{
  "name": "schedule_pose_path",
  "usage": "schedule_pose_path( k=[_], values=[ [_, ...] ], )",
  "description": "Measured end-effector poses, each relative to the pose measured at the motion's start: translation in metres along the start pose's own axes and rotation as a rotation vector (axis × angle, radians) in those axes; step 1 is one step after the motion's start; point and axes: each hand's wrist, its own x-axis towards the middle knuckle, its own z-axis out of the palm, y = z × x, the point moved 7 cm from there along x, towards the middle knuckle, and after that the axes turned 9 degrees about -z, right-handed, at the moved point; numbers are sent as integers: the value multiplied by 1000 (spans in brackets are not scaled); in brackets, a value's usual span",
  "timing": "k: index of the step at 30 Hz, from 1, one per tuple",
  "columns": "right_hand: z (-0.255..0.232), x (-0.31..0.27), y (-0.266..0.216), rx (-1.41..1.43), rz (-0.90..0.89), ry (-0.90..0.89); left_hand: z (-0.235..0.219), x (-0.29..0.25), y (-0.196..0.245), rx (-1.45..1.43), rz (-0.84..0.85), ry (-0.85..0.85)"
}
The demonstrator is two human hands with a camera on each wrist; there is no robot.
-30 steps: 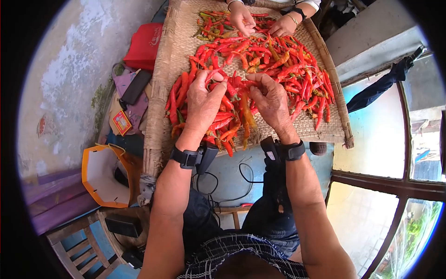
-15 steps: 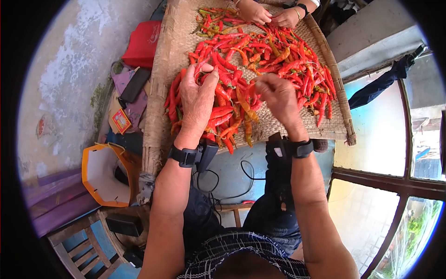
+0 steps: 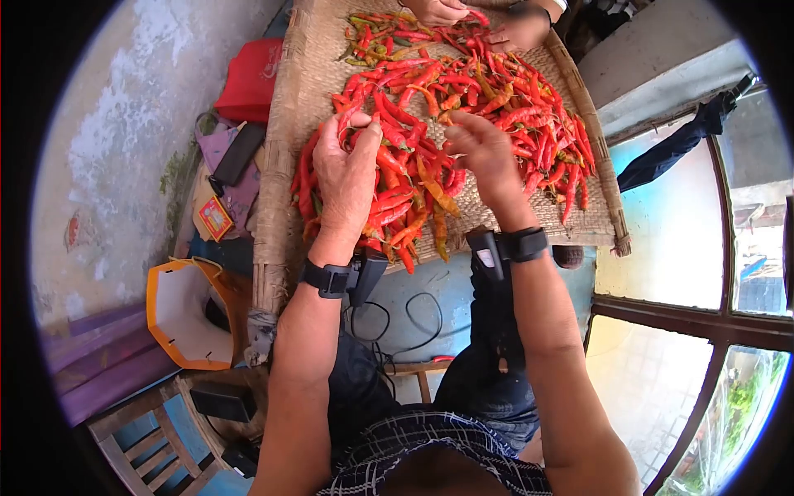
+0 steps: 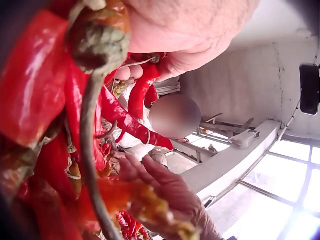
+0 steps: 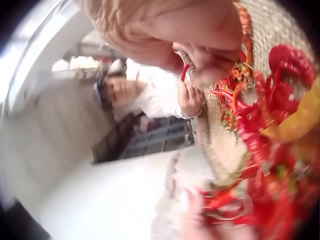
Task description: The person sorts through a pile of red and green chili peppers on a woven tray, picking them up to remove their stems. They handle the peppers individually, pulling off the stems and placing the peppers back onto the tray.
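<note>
1 woven tray [image 3: 285, 165] lies in front of you, and the red peppers [image 3: 389, 207] are heaped on it, with some orange, yellow and green ones among them. They overlap too much for you to count. They lie in 3 rough groups: 1 heap on the near left, 1 broad heap running to the right, and 1 smaller patch with greener peppers [image 3: 360, 50] at the far left. Near the middle of the near edge you have 2 yellow-orange peppers [image 3: 437, 188], 1 just nearer than the other.

Your 2 hands are over the tray. Your left hand [image 3: 346, 186] is partly closed, thumb and fingers gripping at least 1 red pepper [image 4: 143, 95]. Your right hand [image 3: 488, 165] is open, its fingers extended and a little apart, to the right of the near-left heap; you cannot tell whether its fingertips touch anything.

At the far side are another person's 2 hands [image 3: 437, 10], 1 of them pinching 1 red pepper [image 5: 185, 72].

To the left of the tray you have 1 red bag [image 3: 250, 78], 1 black case [image 3: 240, 153] and 1 red-and-yellow packet [image 3: 215, 217]. Nearer is 1 orange-edged bag [image 3: 186, 318], its mouth open and its inside pale; what the dark shape at its right side is, you cannot tell.
</note>
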Motion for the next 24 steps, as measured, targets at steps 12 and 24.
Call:
schedule_pose_path(
  k=[12, 24],
  values=[
    [26, 18, -23, -696, -512, 71, -4, 1, 4, -19, 1, 12],
    [-79, 8, 17, 968, -2, 556, -6, 2, 5, 42, 22, 44]
  ],
)
